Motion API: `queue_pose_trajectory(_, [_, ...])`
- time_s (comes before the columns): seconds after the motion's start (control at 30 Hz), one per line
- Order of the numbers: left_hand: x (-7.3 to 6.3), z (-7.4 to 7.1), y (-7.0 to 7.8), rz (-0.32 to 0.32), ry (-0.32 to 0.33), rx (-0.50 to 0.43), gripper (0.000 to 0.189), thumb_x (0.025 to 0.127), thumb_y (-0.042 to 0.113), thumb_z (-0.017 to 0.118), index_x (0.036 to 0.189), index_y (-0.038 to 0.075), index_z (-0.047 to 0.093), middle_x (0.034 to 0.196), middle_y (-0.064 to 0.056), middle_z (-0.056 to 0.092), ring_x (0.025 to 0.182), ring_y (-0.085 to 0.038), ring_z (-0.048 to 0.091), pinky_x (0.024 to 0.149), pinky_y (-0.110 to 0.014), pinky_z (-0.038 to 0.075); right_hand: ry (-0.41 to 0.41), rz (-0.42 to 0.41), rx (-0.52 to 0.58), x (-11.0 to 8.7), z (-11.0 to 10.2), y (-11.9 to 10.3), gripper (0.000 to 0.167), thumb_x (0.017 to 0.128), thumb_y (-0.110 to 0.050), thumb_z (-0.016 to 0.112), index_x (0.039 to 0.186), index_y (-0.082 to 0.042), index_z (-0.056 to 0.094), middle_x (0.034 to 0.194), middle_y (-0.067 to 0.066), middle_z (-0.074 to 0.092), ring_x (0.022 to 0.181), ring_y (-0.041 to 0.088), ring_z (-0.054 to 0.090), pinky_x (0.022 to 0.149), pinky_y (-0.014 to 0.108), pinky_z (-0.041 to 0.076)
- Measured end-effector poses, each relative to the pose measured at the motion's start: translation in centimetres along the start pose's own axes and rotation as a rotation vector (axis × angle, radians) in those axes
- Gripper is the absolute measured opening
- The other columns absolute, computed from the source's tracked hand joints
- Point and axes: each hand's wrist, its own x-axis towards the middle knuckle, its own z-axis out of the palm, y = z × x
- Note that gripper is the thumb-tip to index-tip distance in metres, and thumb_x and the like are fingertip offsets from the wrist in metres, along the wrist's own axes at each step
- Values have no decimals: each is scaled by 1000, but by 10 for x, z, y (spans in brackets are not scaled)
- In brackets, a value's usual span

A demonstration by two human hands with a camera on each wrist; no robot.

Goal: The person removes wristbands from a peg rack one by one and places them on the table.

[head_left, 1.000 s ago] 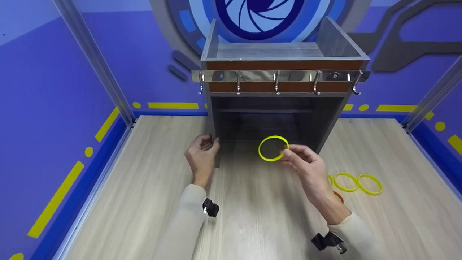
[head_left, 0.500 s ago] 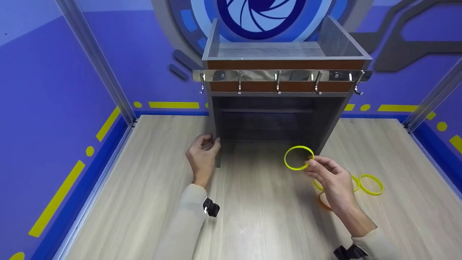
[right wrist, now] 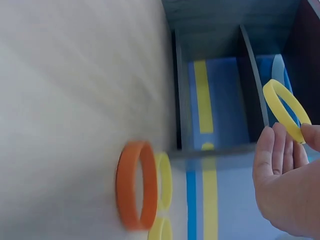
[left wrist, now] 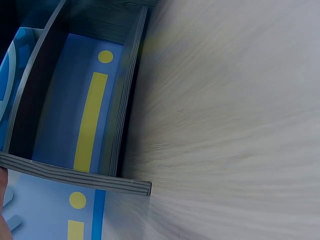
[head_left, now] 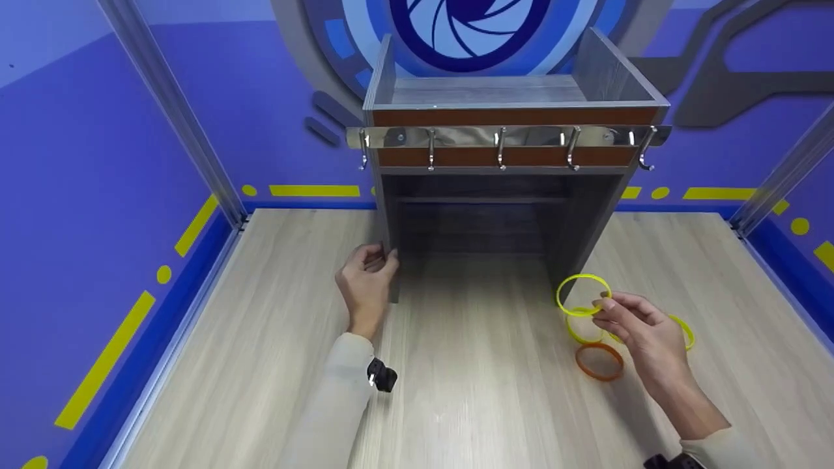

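My left hand (head_left: 367, 280) pinches the front edge of the left side panel (head_left: 393, 280) of a grey wooden cabinet with hooks. In the left wrist view only a bit of a finger (left wrist: 4, 200) shows, against that panel. Thumb and fingers of my right hand (head_left: 655, 345) pinch a yellow wristband (head_left: 580, 276), held up over the table at the cabinet's right side. Below it lie an orange wristband (right wrist: 127, 187) and several more yellow wristbands, one near the cabinet (head_left: 573, 334) and one farther right (head_left: 689, 333). My right hand partly hides these yellow ones.
A metal rail (head_left: 462, 136) with several hooks (head_left: 500, 150) runs across the cabinet's front, below an upper tray (head_left: 488, 91). The cabinet stands on a wood-grain table (head_left: 482, 391) against a blue-purple wall (head_left: 293, 98). Side walls enclose the table.
My right hand has carried the yellow wristband right and toward me, from before the cabinet's opening to above the other wristbands. The orange one has come into fuller view. My left hand stays put.
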Motion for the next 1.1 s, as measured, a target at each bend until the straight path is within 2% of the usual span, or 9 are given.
queue_pose_trajectory(0.37, [0, 0, -1, 7, 15, -17, 17, 80, -3, 89, 88, -4, 75, 87, -17, 76, 76, -33, 77, 71, -48, 67, 34, 18, 94, -5, -51, -5, 13, 101, 6, 66, 110, 1, 74, 108, 10, 78, 90, 20, 77, 88, 32, 64])
queue_pose_trajectory(0.6, [-2, 0, 0, -25, 3, -20, 17, 80, -2, 88, 90, -5, 75, 89, -17, 76, 77, -32, 77, 72, -52, 66, 54, 62, -23, -5, -80, -4, 16, 99, 1, 73, 115, -2, 73, 105, 8, 78, 90, 19, 77, 87, 31, 63])
queue_pose_trajectory(0.87, [-2, -1, 2, -26, -3, 6, 15, 81, -2, 87, 89, -4, 74, 89, -15, 76, 78, -30, 78, 73, -38, 67, 62, 123, -129, -6, -109, 4, 14, 98, -3, 76, 112, -3, 75, 104, 5, 78, 89, 17, 77, 85, 32, 64])
queue_pose_trajectory(1.1, [-1, 0, 3, -44, -1, -8, 15, 81, -2, 87, 89, -4, 74, 87, -17, 76, 77, -31, 78, 73, -37, 67, 89, 221, -231, -8, -127, 6, 9, 97, -11, 80, 106, -9, 79, 97, 2, 79, 86, 14, 77, 79, 29, 65])
